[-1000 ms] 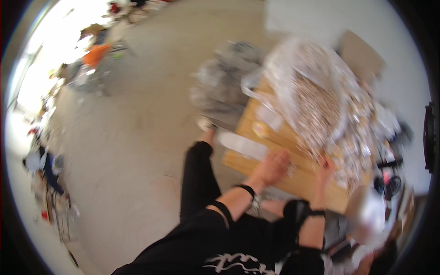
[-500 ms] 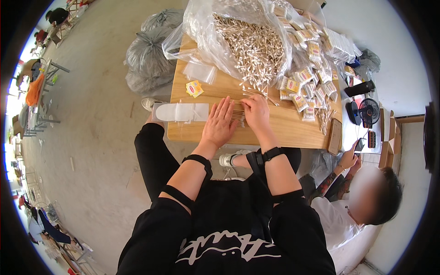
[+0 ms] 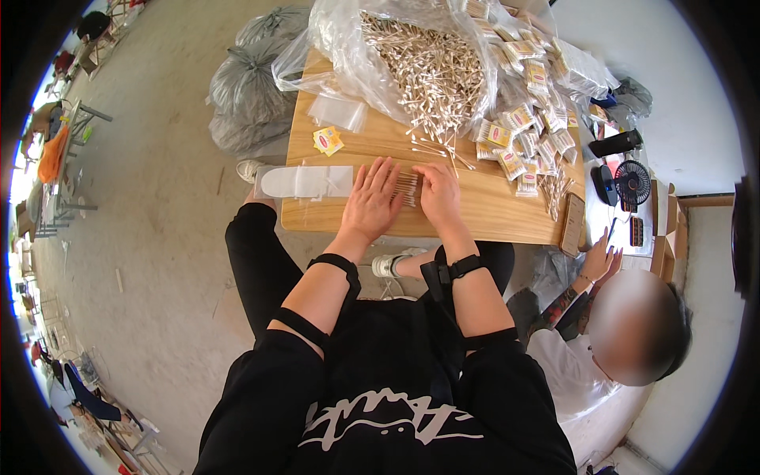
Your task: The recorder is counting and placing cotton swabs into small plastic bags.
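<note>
My left hand [image 3: 370, 199] lies flat, its fingers stretched out over the left part of a row of cotton swabs [image 3: 406, 188] on the wooden table [image 3: 491, 214]. To the right of that row is my right hand [image 3: 440, 195], fingers loosely bent and nothing seen in them. A clear plastic sleeve with a white round-ended strip [image 3: 305, 182] reaches left from under or beside my left hand, past the table edge; its right end is hidden. A few loose swabs [image 3: 428, 146] lie just beyond my right hand.
Behind my hands, a big clear bag [image 3: 332, 47] spills a heap of swabs [image 3: 427, 75]. Yellow-labelled swab packs [image 3: 514, 131] pile up at right, near a phone [image 3: 571, 226]. Small yellow cards [image 3: 328, 141] and clear bags [image 3: 336, 113] lie left. A person [image 3: 570, 356] sits at right.
My right hand has loosened from its pinch at the top of the swab row and shifted slightly, baring more of the row. My left hand stays flat. The whole view has shifted a little.
</note>
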`<state>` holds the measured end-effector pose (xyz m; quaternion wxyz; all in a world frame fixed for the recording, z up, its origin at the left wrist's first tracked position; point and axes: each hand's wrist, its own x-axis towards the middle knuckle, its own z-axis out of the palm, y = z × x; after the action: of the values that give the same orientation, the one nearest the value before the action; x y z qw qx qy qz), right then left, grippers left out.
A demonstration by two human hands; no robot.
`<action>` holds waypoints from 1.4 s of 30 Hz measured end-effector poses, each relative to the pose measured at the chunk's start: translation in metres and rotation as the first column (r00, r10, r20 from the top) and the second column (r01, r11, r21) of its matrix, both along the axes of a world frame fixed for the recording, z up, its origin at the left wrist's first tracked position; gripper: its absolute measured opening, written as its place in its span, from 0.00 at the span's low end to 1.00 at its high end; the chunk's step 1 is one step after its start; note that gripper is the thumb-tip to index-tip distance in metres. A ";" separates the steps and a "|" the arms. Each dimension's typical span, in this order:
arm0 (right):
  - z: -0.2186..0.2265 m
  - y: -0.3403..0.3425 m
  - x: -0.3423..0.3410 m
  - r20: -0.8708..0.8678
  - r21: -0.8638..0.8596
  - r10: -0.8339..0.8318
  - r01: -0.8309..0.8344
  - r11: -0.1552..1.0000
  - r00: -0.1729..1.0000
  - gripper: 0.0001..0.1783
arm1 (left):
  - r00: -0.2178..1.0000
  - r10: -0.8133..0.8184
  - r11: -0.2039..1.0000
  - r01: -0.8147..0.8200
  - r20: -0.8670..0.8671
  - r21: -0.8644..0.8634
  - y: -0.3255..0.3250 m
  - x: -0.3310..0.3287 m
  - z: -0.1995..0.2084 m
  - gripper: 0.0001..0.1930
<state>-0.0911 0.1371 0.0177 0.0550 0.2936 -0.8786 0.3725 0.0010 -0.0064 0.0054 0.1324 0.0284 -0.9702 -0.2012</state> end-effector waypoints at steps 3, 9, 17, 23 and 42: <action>-0.002 0.009 0.007 -0.012 -0.025 -0.030 0.029 0.999 0.999 0.16 | 1.000 -0.009 0.999 0.010 -0.022 0.038 0.001 0.002 0.002 0.27; -0.001 0.013 0.038 -0.073 0.177 0.107 -0.093 0.980 0.992 0.37 | 0.997 -0.013 0.995 0.019 -0.070 0.097 -0.004 0.003 0.002 0.25; -0.012 0.004 0.038 -0.178 0.420 0.118 -0.033 0.907 0.977 0.37 | 0.999 -0.040 0.998 0.039 -0.023 -0.044 -0.001 0.002 0.001 0.29; -0.013 0.000 0.037 -0.134 0.416 0.130 -0.063 0.907 0.982 0.35 | 0.998 -0.054 0.996 0.056 0.031 -0.068 -0.001 0.002 -0.003 0.30; -0.023 0.006 0.009 0.121 -0.156 -0.286 0.303 0.940 0.950 0.18 | 0.998 -0.022 0.990 0.029 0.052 -0.138 0.000 0.000 -0.002 0.29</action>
<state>-0.0823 0.1426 -0.0052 0.0929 0.1344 -0.8787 0.4486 0.0008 -0.0067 0.0031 0.1068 0.0118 -0.9851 -0.1342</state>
